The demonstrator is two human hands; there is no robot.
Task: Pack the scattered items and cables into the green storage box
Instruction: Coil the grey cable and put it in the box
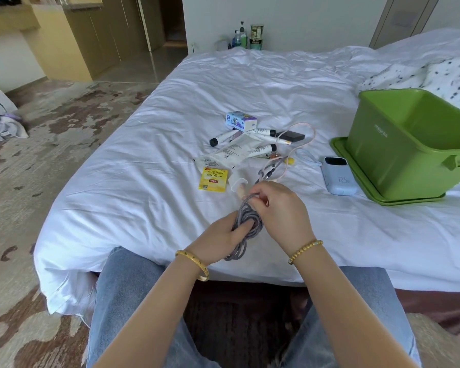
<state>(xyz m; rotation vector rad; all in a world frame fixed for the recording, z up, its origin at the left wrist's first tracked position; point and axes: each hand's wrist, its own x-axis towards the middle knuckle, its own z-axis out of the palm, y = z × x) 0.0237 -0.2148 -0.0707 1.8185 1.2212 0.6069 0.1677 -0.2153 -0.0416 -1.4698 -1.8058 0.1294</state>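
Observation:
A grey braided cable (246, 220) is coiled in loops around the fingers of my left hand (221, 239). My right hand (282, 211) pinches the strand at the top of the coil, and the free end trails up the bed to its plugs (266, 175). The green storage box (409, 144) stands open on its green lid (356, 179) at the right of the bed. Scattered in the middle lie a yellow tea packet (213, 179), several white tubes (260, 134), a tissue pack (241, 120), a pink cable (303, 139) and a pale blue power bank (339, 175).
A white charger plug (237, 185) lies just beyond my hands. White sachets (231, 152) and a small black block (292, 136) sit among the tubes. A spotted blanket (436, 75) is heaped behind the box. Bottles (247, 35) stand past the far edge of the bed.

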